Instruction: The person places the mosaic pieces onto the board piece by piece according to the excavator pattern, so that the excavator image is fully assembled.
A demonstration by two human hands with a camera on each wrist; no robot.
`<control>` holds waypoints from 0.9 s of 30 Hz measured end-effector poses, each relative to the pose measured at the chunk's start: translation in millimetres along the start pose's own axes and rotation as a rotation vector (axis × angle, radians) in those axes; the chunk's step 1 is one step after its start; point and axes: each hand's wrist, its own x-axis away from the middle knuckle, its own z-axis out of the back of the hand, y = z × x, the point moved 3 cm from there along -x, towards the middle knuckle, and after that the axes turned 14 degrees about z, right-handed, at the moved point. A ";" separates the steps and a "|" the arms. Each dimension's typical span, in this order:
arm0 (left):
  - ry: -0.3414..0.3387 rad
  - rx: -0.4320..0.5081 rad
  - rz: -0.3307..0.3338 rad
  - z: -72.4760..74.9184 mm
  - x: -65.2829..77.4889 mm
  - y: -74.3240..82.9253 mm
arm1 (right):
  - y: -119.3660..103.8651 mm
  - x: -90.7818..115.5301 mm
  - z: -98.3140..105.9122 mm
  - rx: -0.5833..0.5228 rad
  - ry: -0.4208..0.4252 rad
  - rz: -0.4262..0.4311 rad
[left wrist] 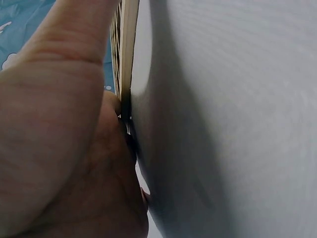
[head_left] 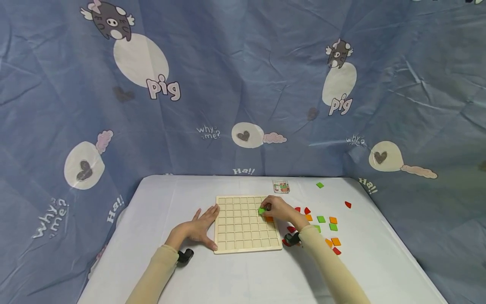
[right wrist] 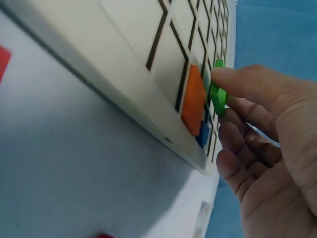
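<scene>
A wooden grid board (head_left: pixel 235 228) lies flat on the white table. My left hand (head_left: pixel 197 230) rests at its left edge with fingers spread, thumb by the near corner and fingertips by the upper side. Over the far right cells, my right hand (head_left: pixel 280 208) pinches a green square tile (right wrist: pixel 218 91) between thumb and fingers. Close by, an orange tile (right wrist: pixel 194 101) sits in a cell along the board's right side. Beyond it in the right wrist view shows a blue piece (right wrist: pixel 202 133), partly hidden by the orange one.
Right of the board lie scattered red, orange and green pieces, among them an orange tile (head_left: pixel 336 241), a green tile (head_left: pixel 321 219) and a red piece (head_left: pixel 347 204). A clear box (head_left: pixel 281 187) with coloured pieces stands behind the board. A blue patterned cloth (head_left: pixel 243 84) hangs behind the table.
</scene>
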 end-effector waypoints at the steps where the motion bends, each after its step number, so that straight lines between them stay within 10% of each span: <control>1: 0.004 -0.002 0.000 -0.3 -0.1 -0.1 | 0.5 -1.0 -1.2 0.004 -0.006 -0.007; 27: 0.008 0.004 0.003 -1.6 -2.8 -2.2 | 5.3 -1.4 -5.5 -0.026 -0.005 -0.040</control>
